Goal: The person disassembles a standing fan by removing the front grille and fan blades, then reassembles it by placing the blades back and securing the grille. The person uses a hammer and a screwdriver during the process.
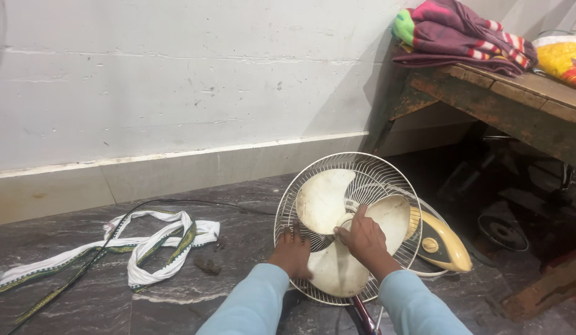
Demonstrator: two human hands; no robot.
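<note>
Marble floor (176, 291), both hands (328, 248) on fan blades (328, 205)

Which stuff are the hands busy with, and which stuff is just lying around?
In use:
fan blades, held by the left hand and right hand
wire fan guard
fan base

Lying about:
white cloth strip on the floor
black cable
folded cloths on the wooden bench
yellow bag

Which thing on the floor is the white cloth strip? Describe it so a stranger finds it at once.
Start at the pale wall and drop to the dark stone floor below it. Left of the fan that both hands touch lies the white cloth strip, looped and tangled. Its green patterned edging and a black cable crossing it set it apart.
</note>
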